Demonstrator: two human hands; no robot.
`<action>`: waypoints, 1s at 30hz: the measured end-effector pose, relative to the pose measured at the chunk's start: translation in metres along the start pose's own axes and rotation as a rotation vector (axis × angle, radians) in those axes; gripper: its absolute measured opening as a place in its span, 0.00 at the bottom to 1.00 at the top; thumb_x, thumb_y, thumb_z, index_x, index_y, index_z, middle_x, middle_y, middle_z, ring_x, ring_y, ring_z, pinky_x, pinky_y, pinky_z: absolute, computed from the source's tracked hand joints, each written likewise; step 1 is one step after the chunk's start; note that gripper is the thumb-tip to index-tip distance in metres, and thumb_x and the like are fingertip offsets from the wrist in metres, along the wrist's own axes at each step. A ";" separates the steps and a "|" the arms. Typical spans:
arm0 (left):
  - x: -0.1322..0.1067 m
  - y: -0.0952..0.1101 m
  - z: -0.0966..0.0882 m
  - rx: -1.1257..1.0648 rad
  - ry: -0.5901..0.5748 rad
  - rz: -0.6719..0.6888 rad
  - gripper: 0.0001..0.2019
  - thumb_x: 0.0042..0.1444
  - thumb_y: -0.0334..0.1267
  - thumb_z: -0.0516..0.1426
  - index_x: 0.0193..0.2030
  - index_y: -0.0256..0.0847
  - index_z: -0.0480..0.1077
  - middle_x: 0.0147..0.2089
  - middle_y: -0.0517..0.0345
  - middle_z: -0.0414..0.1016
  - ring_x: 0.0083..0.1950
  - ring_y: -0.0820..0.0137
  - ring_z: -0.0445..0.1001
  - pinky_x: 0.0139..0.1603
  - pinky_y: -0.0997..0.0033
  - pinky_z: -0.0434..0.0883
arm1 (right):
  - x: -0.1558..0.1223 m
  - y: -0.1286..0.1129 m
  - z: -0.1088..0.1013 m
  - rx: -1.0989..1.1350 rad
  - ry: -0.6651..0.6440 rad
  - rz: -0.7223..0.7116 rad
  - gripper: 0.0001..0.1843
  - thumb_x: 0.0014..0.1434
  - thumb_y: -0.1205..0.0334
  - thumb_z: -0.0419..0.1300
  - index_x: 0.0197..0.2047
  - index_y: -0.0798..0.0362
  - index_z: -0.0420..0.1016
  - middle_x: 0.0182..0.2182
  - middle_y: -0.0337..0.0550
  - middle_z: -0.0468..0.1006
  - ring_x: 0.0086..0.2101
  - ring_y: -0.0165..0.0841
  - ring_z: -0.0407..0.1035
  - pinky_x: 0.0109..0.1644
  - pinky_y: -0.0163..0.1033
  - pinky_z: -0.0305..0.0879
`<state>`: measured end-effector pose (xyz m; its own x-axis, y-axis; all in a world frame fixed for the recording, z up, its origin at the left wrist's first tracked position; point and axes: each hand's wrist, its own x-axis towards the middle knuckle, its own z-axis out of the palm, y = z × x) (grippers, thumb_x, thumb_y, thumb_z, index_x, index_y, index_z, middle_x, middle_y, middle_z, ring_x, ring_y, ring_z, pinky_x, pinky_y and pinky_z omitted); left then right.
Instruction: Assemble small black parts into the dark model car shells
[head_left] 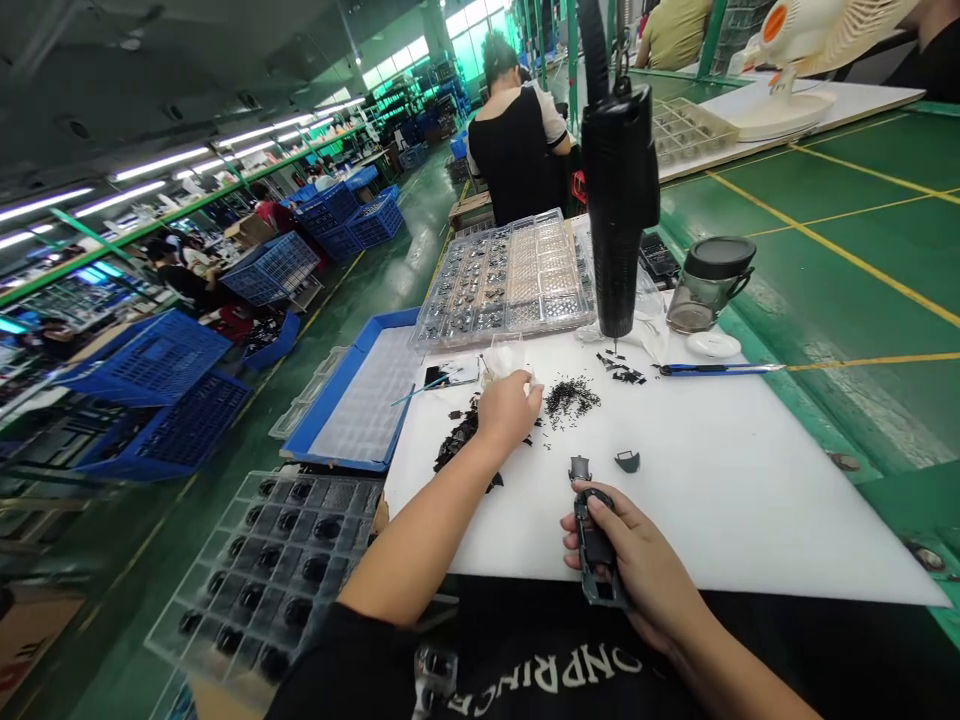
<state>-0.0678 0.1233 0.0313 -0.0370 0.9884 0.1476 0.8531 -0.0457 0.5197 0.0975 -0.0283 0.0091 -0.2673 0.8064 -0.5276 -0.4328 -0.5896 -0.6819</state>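
Plastic housing lies gripped in right hand.

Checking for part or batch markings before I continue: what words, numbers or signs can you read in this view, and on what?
"ONPRINCE": white capital letters, upside down to the camera, on the black shirt; the first letters are uncertain.
No other text is readable; any marks on the black hanging electric screwdriver are too blurred to read.

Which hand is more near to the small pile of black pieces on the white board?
The left hand is nearer, just beside the pile. The right hand is farther, toward the viewer, holding a dark plastic part.
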 end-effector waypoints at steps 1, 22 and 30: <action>-0.002 -0.003 -0.002 -0.018 0.007 0.008 0.10 0.60 0.44 0.56 0.40 0.40 0.72 0.31 0.53 0.73 0.37 0.61 0.73 0.40 0.64 0.67 | -0.001 -0.001 0.001 0.008 0.004 0.001 0.20 0.63 0.48 0.60 0.54 0.48 0.68 0.32 0.43 0.77 0.32 0.36 0.71 0.35 0.42 0.72; -0.127 -0.010 -0.081 -0.758 -0.138 -0.160 0.18 0.54 0.45 0.64 0.44 0.40 0.64 0.37 0.52 0.79 0.38 0.67 0.78 0.33 0.73 0.71 | 0.002 0.000 0.007 -0.075 -0.035 0.020 0.18 0.62 0.48 0.60 0.51 0.48 0.71 0.38 0.45 0.78 0.32 0.35 0.72 0.36 0.44 0.74; -0.116 0.014 -0.069 -0.510 0.130 0.324 0.17 0.56 0.54 0.60 0.38 0.41 0.74 0.31 0.59 0.76 0.30 0.74 0.72 0.30 0.76 0.69 | 0.000 -0.002 0.012 -0.143 -0.049 -0.003 0.16 0.63 0.49 0.58 0.49 0.48 0.70 0.37 0.42 0.78 0.31 0.34 0.73 0.34 0.42 0.73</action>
<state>-0.0874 -0.0016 0.0795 0.0920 0.8884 0.4498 0.4765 -0.4359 0.7635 0.0883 -0.0262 0.0161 -0.3097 0.8075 -0.5020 -0.3078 -0.5847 -0.7506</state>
